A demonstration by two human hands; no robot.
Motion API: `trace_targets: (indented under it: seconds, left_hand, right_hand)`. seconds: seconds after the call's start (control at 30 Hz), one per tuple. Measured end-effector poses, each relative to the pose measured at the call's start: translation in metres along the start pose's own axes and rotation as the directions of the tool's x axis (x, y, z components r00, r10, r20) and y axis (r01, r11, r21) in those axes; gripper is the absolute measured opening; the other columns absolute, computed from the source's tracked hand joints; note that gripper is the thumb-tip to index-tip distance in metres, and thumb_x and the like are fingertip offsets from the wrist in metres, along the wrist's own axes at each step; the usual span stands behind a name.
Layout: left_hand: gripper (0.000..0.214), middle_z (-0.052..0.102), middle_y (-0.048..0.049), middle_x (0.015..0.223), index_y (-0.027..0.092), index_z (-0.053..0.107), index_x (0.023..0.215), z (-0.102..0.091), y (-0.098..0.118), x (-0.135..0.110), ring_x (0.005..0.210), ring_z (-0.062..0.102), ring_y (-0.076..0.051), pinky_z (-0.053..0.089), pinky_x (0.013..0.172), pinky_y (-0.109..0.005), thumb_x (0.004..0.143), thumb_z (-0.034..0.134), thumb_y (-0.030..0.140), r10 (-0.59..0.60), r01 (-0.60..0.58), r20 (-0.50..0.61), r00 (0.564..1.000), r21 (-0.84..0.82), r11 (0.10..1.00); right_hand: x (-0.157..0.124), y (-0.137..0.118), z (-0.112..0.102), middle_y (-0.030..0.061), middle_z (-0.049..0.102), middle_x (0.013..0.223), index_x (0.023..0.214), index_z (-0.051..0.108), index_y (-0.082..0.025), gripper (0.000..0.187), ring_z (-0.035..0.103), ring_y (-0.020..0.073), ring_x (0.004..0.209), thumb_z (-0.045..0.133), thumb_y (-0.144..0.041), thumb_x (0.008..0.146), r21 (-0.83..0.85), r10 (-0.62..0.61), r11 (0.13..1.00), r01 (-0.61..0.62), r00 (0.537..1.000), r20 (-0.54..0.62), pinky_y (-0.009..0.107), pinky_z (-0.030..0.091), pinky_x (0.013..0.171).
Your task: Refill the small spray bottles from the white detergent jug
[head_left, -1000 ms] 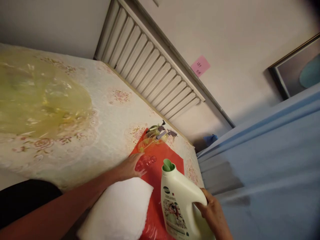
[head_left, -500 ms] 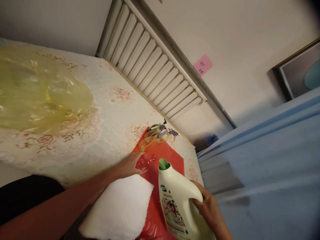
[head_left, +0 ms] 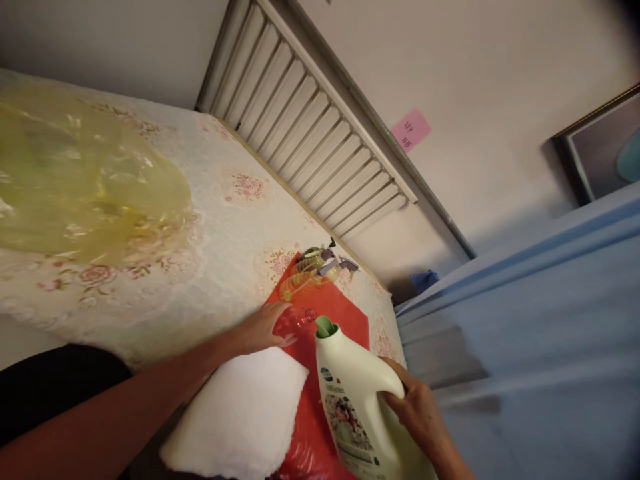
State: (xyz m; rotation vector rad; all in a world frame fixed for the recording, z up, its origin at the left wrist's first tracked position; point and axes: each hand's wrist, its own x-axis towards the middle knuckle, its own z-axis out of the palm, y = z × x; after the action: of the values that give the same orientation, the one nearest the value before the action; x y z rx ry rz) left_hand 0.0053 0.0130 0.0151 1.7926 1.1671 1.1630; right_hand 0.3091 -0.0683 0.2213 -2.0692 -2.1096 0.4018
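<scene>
In my left hand (head_left: 265, 328) is a small clear plastic bottle (head_left: 295, 321), tilted with its open mouth to the right. My right hand (head_left: 413, 403) grips the handle of a large pale detergent jug (head_left: 350, 393) with a picture label. Its uncapped top shows a green pour spout (head_left: 325, 327), close to the bottle's mouth but apart from it. No liquid can be seen flowing. Beneath both lies a red plastic sheet (head_left: 345, 307). A folded white cloth (head_left: 240, 413) lies below my left forearm.
Clear spray bottles (head_left: 313, 267) with grey trigger heads lie at the sheet's far end. A yellow plastic bag (head_left: 90, 180) spreads over the floral tablecloth (head_left: 230, 233) on the left. A radiator (head_left: 315, 120) runs along the wall; a blue curtain-like cloth (head_left: 525, 333) hangs at right.
The jug's spout has shifted slightly left, nearer the small bottle's mouth. Both hands keep their holds, and the view has moved a little.
</scene>
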Motion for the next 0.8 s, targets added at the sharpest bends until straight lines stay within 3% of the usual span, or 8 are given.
trace_targets:
  seconds: [0.1, 0.23, 0.43, 0.63, 0.8]
  left_hand:
    - [0.069, 0.062, -0.0109, 0.132, 0.024, 0.052, 0.132, -0.002, 0.002, 0.0, 0.122, 0.06, -0.033, 0.049, 0.105, -0.046, 0.074, 0.074, 0.056, 0.014, -0.014, 0.008, 1.0, 0.013, 1.0]
    - [0.073, 0.06, -0.0129, 0.136, 0.022, 0.05, 0.134, -0.004, 0.005, -0.001, 0.124, 0.058, -0.033, 0.048, 0.106, -0.046, 0.074, 0.073, 0.056, -0.014, 0.013, 0.027, 1.0, 0.026, 1.0]
    - [0.068, 0.061, -0.0126, 0.135, 0.02, 0.054, 0.131, -0.007, 0.01, -0.003, 0.126, 0.057, -0.034, 0.048, 0.107, -0.045, 0.075, 0.071, 0.056, -0.011, 0.01, 0.043, 0.999, 0.024, 1.0]
    - [0.073, 0.059, -0.0111, 0.138, 0.026, 0.049, 0.135, 0.0, -0.003, -0.001, 0.128, 0.055, -0.035, 0.046, 0.109, -0.048, 0.074, 0.071, 0.059, -0.008, 0.008, 0.024, 1.0, 0.018, 1.0]
    - [0.071, 0.061, -0.0096, 0.136, 0.029, 0.051, 0.133, 0.001, -0.006, 0.0, 0.127, 0.057, -0.035, 0.047, 0.107, -0.047, 0.072, 0.072, 0.059, -0.005, 0.005, 0.027, 1.0, 0.016, 1.0]
  right_hand:
    - [0.002, -0.002, -0.002, 0.0055, 0.076, 0.108, 0.126, 0.069, -0.017, 0.059, 0.072, 0.0227, 0.087, 0.055, -0.023, 0.069, -0.017, 0.012, 1.0, -0.012, 1.0, 0.008, 0.021, 0.056, 0.063]
    - [0.003, -0.006, -0.004, 0.0041, 0.077, 0.108, 0.123, 0.071, -0.019, 0.057, 0.072, 0.0228, 0.09, 0.056, -0.023, 0.068, -0.043, -0.024, 0.999, 0.024, 1.0, -0.015, 0.023, 0.057, 0.07]
    - [0.005, -0.012, -0.006, 0.0049, 0.077, 0.106, 0.122, 0.071, -0.017, 0.058, 0.072, 0.0202, 0.083, 0.055, -0.021, 0.067, -0.05, -0.033, 0.998, 0.032, 0.999, -0.011, 0.02, 0.056, 0.064]
    - [0.006, -0.013, -0.009, 0.0037, 0.078, 0.102, 0.127, 0.068, -0.017, 0.059, 0.07, 0.0157, 0.068, 0.055, -0.019, 0.07, -0.056, -0.025, 0.998, 0.027, 0.999, 0.028, 0.017, 0.052, 0.056]
    - [0.008, -0.017, -0.015, 0.002, 0.078, 0.096, 0.124, 0.07, -0.019, 0.056, 0.071, 0.0183, 0.073, 0.056, -0.019, 0.07, -0.059, -0.045, 0.997, 0.047, 0.998, 0.043, 0.018, 0.052, 0.056]
